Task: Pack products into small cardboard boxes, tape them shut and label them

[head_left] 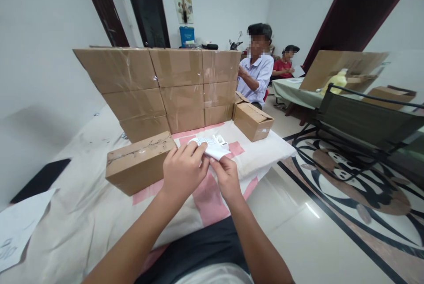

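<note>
Left hand point(182, 168) and right hand point(227, 176) pinch white paper point(217, 153), its printed part beyond the fingertips point(203, 147), cartons point(181, 98) stacked behind, contents hidden.

Cloth-covered worktop point(89, 204), cream and pink. Stacked boxes point(182, 94), three tiers, stand toward the far edge; a single box point(142, 160) stands before them, a taped box point(253, 123) near the right edge. Paper sheet point(21, 229) lies at left.

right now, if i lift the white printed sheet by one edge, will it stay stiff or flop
The white printed sheet would likely flop: it bends between the left hand and right hand. It's probably light, looking thin at its curled edge.
</note>
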`<state>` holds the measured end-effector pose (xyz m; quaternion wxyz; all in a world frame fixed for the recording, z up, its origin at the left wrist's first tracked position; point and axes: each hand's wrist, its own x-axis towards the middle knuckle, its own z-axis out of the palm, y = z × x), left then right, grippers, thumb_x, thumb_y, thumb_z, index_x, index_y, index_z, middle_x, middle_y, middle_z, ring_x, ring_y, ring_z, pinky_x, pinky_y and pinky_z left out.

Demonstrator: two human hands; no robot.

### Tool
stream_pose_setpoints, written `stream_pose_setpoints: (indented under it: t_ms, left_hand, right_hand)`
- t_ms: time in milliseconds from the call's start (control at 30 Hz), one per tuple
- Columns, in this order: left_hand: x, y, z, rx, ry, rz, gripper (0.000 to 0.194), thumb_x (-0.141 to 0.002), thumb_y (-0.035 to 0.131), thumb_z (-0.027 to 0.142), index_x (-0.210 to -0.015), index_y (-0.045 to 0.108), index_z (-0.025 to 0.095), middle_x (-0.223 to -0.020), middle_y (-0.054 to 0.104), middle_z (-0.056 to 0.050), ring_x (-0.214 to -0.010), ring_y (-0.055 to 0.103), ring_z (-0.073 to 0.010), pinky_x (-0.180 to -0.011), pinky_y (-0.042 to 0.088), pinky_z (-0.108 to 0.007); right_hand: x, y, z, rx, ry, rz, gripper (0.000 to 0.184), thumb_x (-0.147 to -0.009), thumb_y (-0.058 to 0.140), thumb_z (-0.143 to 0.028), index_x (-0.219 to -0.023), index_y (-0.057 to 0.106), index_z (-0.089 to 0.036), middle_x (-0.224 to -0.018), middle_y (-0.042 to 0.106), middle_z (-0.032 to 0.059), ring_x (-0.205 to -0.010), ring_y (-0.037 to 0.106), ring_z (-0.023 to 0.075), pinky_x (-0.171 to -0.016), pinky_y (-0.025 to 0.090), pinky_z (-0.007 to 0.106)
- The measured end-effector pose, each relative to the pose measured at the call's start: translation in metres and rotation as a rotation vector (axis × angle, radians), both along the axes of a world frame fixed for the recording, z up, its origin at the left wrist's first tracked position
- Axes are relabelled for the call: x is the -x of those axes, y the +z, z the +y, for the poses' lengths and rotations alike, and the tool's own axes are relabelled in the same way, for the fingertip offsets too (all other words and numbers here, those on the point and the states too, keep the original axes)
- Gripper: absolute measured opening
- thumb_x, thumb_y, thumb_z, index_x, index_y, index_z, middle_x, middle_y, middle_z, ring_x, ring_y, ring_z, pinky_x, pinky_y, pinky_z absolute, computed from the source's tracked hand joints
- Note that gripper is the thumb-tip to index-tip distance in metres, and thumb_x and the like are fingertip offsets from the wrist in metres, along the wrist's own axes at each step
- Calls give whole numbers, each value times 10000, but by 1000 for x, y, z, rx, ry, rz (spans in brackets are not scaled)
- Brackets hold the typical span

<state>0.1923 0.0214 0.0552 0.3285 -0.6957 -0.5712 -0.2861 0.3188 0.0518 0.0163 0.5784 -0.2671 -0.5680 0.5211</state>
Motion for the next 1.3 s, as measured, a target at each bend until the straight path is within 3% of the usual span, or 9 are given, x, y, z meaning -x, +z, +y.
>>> stream_pose_setpoints:
  t_ms: [167,300,467,667,867,1067,1200,1300]
  left_hand:
    - [3,-2,-1,13,32,21,264,-904,570,215,-1141,687,210,-899,704,-47,-785,638,-233,-686,382,-377]
    - [9,-3,-2,-19,37,17,271,-904,540,163,-1125,688,214,-867,700,-37,-787,644,-224,-705,398,-363]
    - [20,-6,-6,95,-130,-115,279,-971,566,331,-1218,660,244,-992,699,-25,-815,670,-189,-680,452,-303]
    - [33,-8,-10,170,-230,-159,269,-1012,502,260,-1240,644,261,-1109,710,-18,-906,691,-171,-718,486,-266]
    - [32,-10,-13,151,-163,-120,292,-970,503,153,-1211,644,241,-1049,723,-18,-849,681,-180,-701,476,-286]
    - [33,-14,-12,111,-89,-110,221,-949,502,122,-1057,656,236,-928,701,-6,-802,657,-191,-679,449,-308]
    - [35,-13,-11,121,-134,-226,282,-959,552,268,-1231,616,233,-1049,674,-46,-903,666,-208,-750,506,-316]
    - [34,-14,-9,111,-127,-327,574,-884,669,462,-1368,539,181,-1244,595,-141,-1142,615,-307,-955,523,-434]
  right_hand:
    - [6,-2,-4,-16,23,-1,231,-908,580,-360,-834,728,-199,-814,715,33,-907,662,228,-940,529,363]
    - [12,-7,-4,-2,19,13,233,-918,568,-370,-922,722,-196,-884,721,43,-933,656,230,-904,532,341]
    - [14,-11,-4,15,5,33,224,-905,580,-379,-889,706,-195,-888,714,49,-890,643,220,-864,533,328]
    - [13,-15,-6,8,-1,-11,214,-904,569,-359,-802,666,-197,-779,658,23,-850,611,211,-877,513,335]
    - [16,-16,-10,1,11,-39,231,-937,549,-363,-907,701,-192,-835,668,25,-874,615,206,-863,506,310]
    - [21,-12,-13,-13,25,-35,258,-945,550,-345,-1016,739,-184,-894,701,35,-882,644,203,-851,524,301]
    - [19,-11,-15,-12,32,13,283,-969,555,-374,-1086,732,-187,-1019,735,58,-1009,664,232,-917,520,327]
    - [17,-14,-15,6,21,42,260,-971,584,-387,-1058,735,-194,-989,738,50,-959,670,221,-882,524,321]
